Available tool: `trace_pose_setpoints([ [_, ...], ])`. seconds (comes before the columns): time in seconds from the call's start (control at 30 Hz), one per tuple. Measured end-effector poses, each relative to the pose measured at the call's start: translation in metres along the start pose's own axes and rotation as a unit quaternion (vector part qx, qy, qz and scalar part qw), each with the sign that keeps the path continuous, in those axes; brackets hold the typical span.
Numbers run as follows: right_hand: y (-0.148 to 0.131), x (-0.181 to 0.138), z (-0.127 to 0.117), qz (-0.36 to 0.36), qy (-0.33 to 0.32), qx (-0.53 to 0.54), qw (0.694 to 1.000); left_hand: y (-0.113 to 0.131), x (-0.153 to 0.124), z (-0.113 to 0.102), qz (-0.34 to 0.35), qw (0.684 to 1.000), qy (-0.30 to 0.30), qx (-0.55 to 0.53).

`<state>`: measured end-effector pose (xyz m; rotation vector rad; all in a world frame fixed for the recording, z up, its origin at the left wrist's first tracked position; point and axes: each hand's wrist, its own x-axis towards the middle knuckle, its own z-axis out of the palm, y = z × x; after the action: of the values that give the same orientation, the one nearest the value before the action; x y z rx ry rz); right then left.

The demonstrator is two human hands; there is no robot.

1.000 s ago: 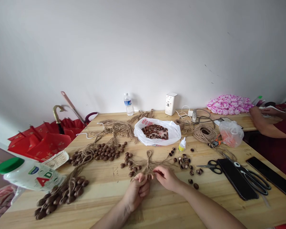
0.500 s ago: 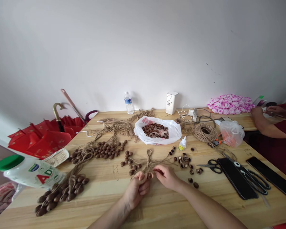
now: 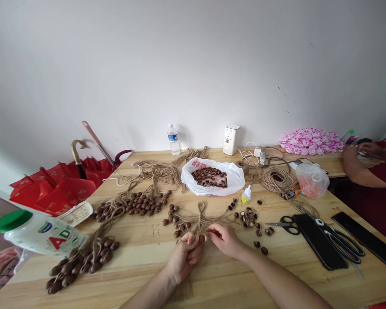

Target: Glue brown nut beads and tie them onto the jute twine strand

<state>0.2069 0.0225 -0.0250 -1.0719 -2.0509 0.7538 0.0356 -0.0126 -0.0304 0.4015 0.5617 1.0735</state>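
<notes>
My left hand (image 3: 187,254) is closed, fingers curled, on a brown nut shell (image 3: 201,237) at its fingertips. Just to its right, my right hand (image 3: 227,241) pinches what looks like a thin twine strand; the fingertips are partly hidden. Beyond both hands lies a braided twine loop (image 3: 201,211), its loose strands fanning out on the table. Brown nut shells (image 3: 173,212) hang on the strands to the left, and a few more sit at the ends on the right. Loose open half shells (image 3: 249,218) and a small white glue bottle (image 3: 246,194) are right of the loop.
A white plastic bag (image 3: 188,180) of shells stands behind the loop. Strung shell bunches (image 3: 83,262) and a green-capped bottle (image 3: 41,234) are left. Scissors (image 3: 287,225), a phone (image 3: 320,242) and a twine coil (image 3: 276,180) lie right. Another person's arm (image 3: 357,169) rests far right.
</notes>
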Motion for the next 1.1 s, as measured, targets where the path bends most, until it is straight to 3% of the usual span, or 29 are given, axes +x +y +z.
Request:
trace_pose_setpoints([
  [0.73, 0.0026, -0.0004, 0.0015, -0.003, -0.003, 0.007, 1.000, -0.0009, 0.0009, -0.0029, 0.000, 1.000, -0.012, -0.018],
  [1.1, 0.0046, -0.0003, 0.0025, -0.003, -0.004, 0.007, 1.000, 0.0006, 0.0005, -0.0012, -0.009, 1.000, 0.011, -0.018],
])
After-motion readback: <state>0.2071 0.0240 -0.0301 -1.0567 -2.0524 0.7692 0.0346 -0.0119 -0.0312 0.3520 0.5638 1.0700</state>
